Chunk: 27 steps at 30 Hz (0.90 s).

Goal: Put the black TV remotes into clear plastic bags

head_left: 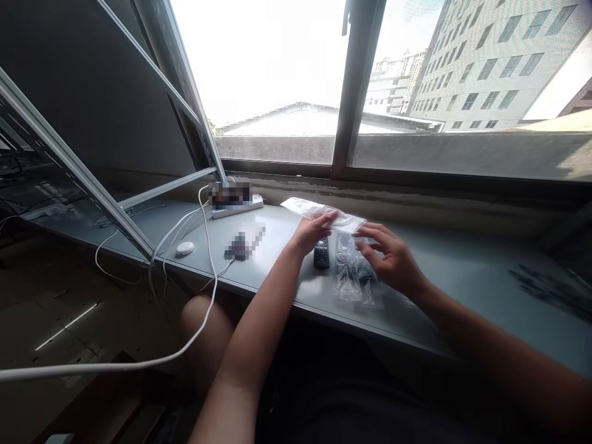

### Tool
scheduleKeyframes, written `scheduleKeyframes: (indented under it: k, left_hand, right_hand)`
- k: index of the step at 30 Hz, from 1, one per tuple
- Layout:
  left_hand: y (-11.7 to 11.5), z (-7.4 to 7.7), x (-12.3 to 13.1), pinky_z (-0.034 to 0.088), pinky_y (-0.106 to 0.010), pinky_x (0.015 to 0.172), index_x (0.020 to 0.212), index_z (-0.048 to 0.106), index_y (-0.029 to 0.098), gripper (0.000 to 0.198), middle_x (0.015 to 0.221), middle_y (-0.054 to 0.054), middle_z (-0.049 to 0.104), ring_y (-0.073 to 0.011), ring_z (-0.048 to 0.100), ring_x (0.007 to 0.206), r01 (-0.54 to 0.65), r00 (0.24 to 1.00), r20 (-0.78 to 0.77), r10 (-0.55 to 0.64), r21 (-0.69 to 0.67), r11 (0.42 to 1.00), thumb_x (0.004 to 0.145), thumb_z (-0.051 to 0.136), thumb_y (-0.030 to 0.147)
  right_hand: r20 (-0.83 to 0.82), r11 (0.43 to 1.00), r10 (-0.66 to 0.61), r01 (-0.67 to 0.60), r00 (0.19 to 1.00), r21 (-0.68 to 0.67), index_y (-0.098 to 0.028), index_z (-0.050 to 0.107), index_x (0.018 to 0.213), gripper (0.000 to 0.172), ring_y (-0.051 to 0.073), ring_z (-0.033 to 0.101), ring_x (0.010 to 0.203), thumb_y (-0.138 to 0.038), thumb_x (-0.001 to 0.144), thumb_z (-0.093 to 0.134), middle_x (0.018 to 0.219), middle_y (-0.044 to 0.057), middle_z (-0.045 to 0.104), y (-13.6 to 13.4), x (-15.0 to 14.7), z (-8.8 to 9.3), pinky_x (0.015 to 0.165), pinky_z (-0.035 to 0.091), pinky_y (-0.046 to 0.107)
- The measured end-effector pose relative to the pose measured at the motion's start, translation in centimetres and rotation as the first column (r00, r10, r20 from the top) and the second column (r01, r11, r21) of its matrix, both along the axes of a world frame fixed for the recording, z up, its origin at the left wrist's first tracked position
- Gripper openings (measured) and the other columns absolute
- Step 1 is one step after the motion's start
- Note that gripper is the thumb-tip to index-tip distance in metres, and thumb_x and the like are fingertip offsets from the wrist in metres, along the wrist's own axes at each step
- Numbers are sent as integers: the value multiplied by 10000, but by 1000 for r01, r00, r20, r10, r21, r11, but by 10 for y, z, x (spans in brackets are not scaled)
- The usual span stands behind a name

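My left hand (311, 234) is closed on a flat white plastic bag (300, 206), held a little above the table with the thumb on top. At the bag's right end, my right hand (393, 259) has its fingers apart. Its fingertips are at the bag's edge, and the thumb stands away from it. Below the bag lies a black remote control (321, 254), its upper end partly hidden by my left hand. Clear plastic bags (349, 277) with dark contents lie just right of the remote, partly behind my right hand.
On the left of the grey table (272, 237) are a white power strip (238, 208), a round white device (185, 248) and a blurred-out item (238, 246). White cables (213, 265) loop over the front edge. Metal framing (76, 163) slants at left; dark objects (550, 287) lie far right.
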State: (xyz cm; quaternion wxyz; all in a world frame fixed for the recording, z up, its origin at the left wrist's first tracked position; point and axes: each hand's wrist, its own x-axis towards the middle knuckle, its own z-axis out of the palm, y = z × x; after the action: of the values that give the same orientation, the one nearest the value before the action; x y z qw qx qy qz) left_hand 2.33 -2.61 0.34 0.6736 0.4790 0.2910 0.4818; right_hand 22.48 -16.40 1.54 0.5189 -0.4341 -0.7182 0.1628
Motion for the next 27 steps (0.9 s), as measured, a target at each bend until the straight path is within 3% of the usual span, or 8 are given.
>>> scheduleKeyframes:
  k: [3,6,10,14,17,21,24,27]
  left_hand:
    - [1,1,1,507,-208,651,1058,883,216,363,1158,-94,824,-141,705,866,-81,997,-13,80,-5,997,819,994,466]
    - [0,0,2,515,-216,678,1047,878,217,361,1160,-93,824,-156,721,913,-106,992,-62,108,34,994,833,979,489]
    - [-3,1,1,522,-245,753,1129,866,229,466,1174,-101,839,-214,767,1048,-22,993,-112,29,65,998,829,973,570]
    - [-8,4,-3,514,-279,831,1210,847,234,525,1289,-119,841,-249,787,1139,98,988,-125,-85,99,990,840,964,588]
    - [-7,3,-2,509,-297,867,1259,844,235,560,1291,-126,845,-257,784,1157,129,987,-108,-118,108,986,797,1014,502]
    - [-1,0,2,501,-288,836,1152,865,210,473,1126,-104,859,-222,774,1054,-12,999,-34,13,23,1000,767,1039,425]
    - [5,-1,2,488,-251,775,1063,867,206,363,1054,-69,845,-164,752,947,-154,987,37,157,-66,986,788,1029,379]
    - [9,0,1,472,-219,729,1031,861,200,312,1026,-57,836,-131,742,895,-205,972,85,217,-134,970,804,1023,340]
  right_hand:
    - [-116,999,-25,23,993,-24,-319,699,1398,360,349,774,1258,-480,1082,765,1486,114,707,2,1,-3,946,730,527]
    - [-181,996,-32,17,983,-82,-308,648,1465,481,335,804,1167,-525,1060,792,1350,111,761,5,3,-5,893,738,506]
    - [-146,970,67,-98,987,-223,-281,616,1605,663,319,834,1030,-592,1046,791,1099,79,819,7,5,-8,896,743,512]
    - [-120,967,79,-105,990,-231,-256,741,1477,575,365,823,1180,-621,1036,790,1231,134,836,7,3,-10,956,741,531]
    - [-112,973,72,-94,991,-210,-270,739,1502,592,376,817,1202,-622,1030,797,1302,145,824,7,3,-11,967,746,553]
    - [-99,985,55,-70,994,-159,-289,678,1586,612,365,812,1200,-564,1051,792,1356,145,796,8,4,-12,944,754,548]
    - [-69,997,13,-18,998,-77,-302,686,1574,533,357,798,1247,-506,1087,752,1514,150,715,6,5,-10,932,758,521]
    - [-1,1000,-26,26,1000,8,-312,734,1527,455,367,762,1344,-464,1098,741,1671,139,608,4,4,-7,976,749,505]
